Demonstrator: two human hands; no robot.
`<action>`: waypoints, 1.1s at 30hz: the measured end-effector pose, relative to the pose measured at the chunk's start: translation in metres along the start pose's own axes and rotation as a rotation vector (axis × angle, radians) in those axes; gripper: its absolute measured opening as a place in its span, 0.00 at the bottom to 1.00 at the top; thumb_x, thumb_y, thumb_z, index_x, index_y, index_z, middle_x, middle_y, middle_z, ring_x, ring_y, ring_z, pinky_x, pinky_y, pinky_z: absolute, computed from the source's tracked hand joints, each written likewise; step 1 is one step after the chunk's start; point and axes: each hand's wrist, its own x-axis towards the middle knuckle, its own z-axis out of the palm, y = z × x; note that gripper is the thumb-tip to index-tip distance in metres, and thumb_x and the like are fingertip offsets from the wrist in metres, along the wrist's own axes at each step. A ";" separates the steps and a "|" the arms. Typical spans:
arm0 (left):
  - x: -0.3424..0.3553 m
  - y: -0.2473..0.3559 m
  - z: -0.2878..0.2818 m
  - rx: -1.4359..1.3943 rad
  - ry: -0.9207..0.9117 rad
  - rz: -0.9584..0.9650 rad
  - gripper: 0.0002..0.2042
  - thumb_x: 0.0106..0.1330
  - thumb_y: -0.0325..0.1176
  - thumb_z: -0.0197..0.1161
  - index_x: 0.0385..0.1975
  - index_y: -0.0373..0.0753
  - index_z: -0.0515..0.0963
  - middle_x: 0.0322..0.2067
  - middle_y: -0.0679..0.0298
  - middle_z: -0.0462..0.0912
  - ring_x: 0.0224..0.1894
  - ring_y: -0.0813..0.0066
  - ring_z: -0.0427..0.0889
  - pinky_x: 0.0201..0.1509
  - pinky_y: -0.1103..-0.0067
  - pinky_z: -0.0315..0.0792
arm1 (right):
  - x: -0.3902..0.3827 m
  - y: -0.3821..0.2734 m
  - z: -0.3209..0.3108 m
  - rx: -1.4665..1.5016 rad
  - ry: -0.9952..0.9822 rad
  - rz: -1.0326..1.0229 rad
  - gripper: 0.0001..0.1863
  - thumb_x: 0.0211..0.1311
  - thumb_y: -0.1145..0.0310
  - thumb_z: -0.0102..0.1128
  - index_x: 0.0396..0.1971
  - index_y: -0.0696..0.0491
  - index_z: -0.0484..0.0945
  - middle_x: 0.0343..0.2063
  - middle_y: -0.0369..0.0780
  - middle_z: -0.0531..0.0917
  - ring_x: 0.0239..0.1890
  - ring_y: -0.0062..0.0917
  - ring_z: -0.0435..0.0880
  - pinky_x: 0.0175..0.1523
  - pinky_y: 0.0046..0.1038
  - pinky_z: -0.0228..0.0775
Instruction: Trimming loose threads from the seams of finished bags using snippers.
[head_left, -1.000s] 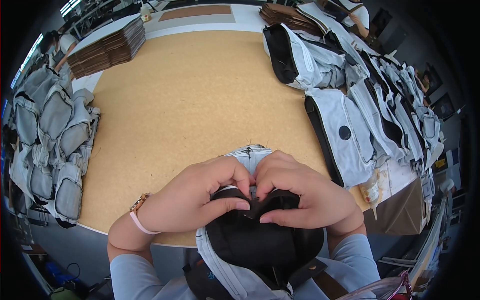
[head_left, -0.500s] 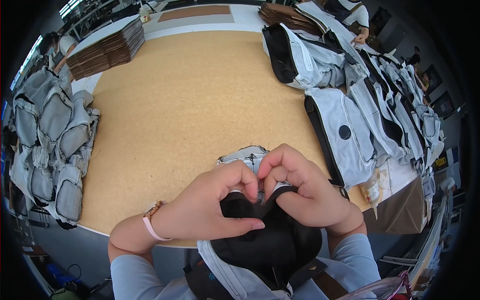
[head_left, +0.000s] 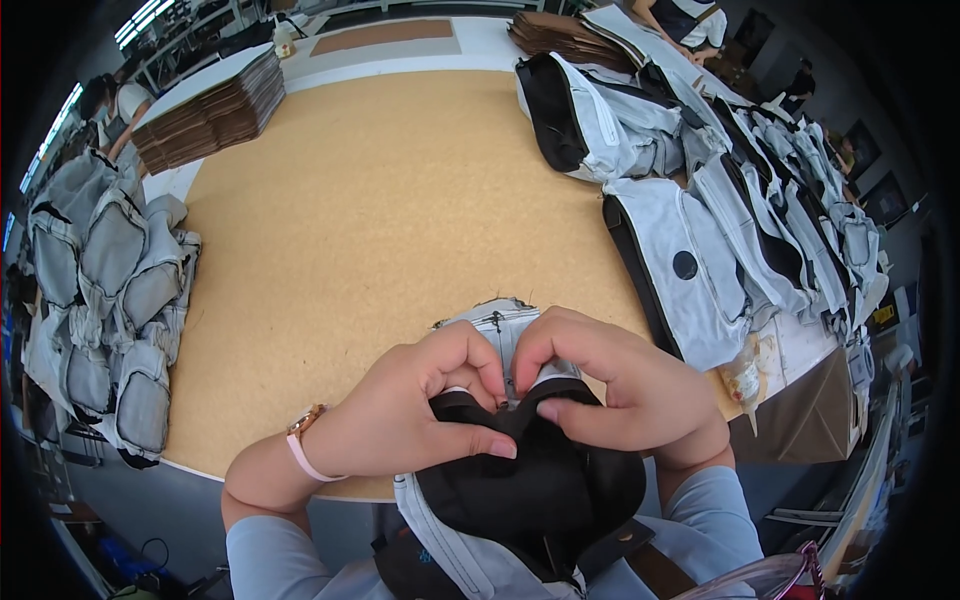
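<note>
A: Gripping what, and how?
B: Pinching black fabric of bag (head_left: 520, 490) narrowly between thumb and fingers, with left hand (head_left: 415, 400) and right hand (head_left: 635, 385) alike.
A: Location of bag?
B: Across near edge of table (head_left: 390, 200), partly overhanging. Flanked by grey stack (head_left: 120, 285) at left and white pile (head_left: 685, 265) at right, well apart from both.

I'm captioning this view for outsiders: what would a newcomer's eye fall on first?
Probably the bare left hand and bare right hand, low in the centre, gripping a black-lined, pale fabric bag piece at the near edge of the broad tan tabletop. Next might come the crowded pale fabric bags with black panels along the right side, then the pale grey heap of stitched fabric pieces at the left.
</note>
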 end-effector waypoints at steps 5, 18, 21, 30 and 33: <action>0.001 0.003 0.006 0.009 0.021 -0.029 0.22 0.48 0.19 0.75 0.37 0.38 0.69 0.37 0.66 0.78 0.37 0.84 0.78 0.46 0.86 0.70 | 0.002 0.004 0.003 -0.242 -0.022 -0.163 0.07 0.55 0.71 0.65 0.32 0.53 0.77 0.30 0.36 0.77 0.42 0.31 0.73 0.49 0.32 0.63; 0.004 0.003 -0.012 0.066 -0.031 -0.009 0.07 0.56 0.23 0.68 0.32 0.37 0.77 0.36 0.65 0.80 0.48 0.71 0.76 0.57 0.75 0.66 | -0.012 -0.003 0.016 -0.138 0.202 -0.039 0.03 0.62 0.74 0.55 0.31 0.56 0.78 0.29 0.39 0.79 0.37 0.33 0.75 0.46 0.32 0.64; 0.007 -0.007 -0.011 0.001 -0.088 0.069 0.06 0.61 0.26 0.66 0.33 0.37 0.75 0.37 0.66 0.80 0.45 0.75 0.76 0.54 0.78 0.67 | -0.020 0.001 0.024 -0.079 0.272 -0.035 0.04 0.63 0.73 0.56 0.33 0.56 0.78 0.28 0.39 0.78 0.37 0.34 0.75 0.45 0.32 0.65; 0.000 -0.005 0.000 -0.044 -0.129 0.013 0.04 0.64 0.25 0.62 0.34 0.36 0.73 0.35 0.67 0.79 0.41 0.80 0.76 0.50 0.81 0.69 | -0.023 -0.005 0.035 -0.339 0.231 -0.104 0.04 0.62 0.74 0.56 0.28 0.57 0.74 0.25 0.41 0.74 0.33 0.37 0.71 0.42 0.34 0.64; -0.001 -0.001 0.002 -0.020 -0.110 0.027 0.04 0.65 0.25 0.60 0.36 0.35 0.72 0.35 0.67 0.78 0.39 0.83 0.76 0.49 0.83 0.69 | -0.026 -0.007 0.041 -0.369 0.282 -0.097 0.03 0.61 0.75 0.55 0.28 0.57 0.73 0.25 0.42 0.73 0.34 0.38 0.71 0.43 0.35 0.63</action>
